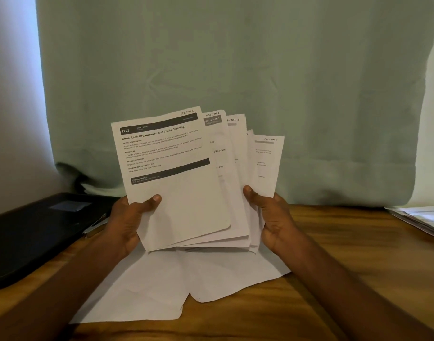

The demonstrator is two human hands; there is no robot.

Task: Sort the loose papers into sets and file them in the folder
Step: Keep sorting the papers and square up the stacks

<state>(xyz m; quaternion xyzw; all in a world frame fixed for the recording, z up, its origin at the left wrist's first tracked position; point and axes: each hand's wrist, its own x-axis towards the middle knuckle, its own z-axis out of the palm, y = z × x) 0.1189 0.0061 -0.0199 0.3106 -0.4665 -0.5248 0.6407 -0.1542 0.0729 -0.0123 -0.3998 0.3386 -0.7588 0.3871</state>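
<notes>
Papers, fanned set (186, 193): you hold these upright above the table, both hands at the lower edge. Your left hand (129, 222) grips the front sheet (166, 156), thumb (150, 201) pressed flat on its face, the other fingers hidden behind the paper. Your right hand (275, 217) pinches the rear sheets, thumb (251, 194) on the front, remaining fingers curled behind (how they lie there you cannot tell).

Front sheet: printed, headed "Shoe Rack Organization and Insole Cleaning", numbered 2723, handwritten "SECTION 1" at the top right corner. Behind it, stepped off to the right, corners marked "SECTION 2" (212, 114), "SECTION 3" (233, 120) and "SECTION 5" (270, 139); one more sheet edge shows between the last two, its label hidden.

Loose blank sheets (186, 281): lying flat and overlapping on the table directly beneath the fan, skewed to one another.

Folder, black (38, 232): flat on the table at your left, closed, with a glossy rectangular patch on its cover. A metallic pen or clip (95, 226) rests at its near right edge, just beside your left wrist.

Second paper stack (422, 220): at the far right edge of the table, well apart from your hands.

Table (346, 254): brown wood, grain visible.

Room: pale green curtain (235, 70) hanging behind the table, its hem bunched at the back left; plain wall (11, 94) at left.
</notes>
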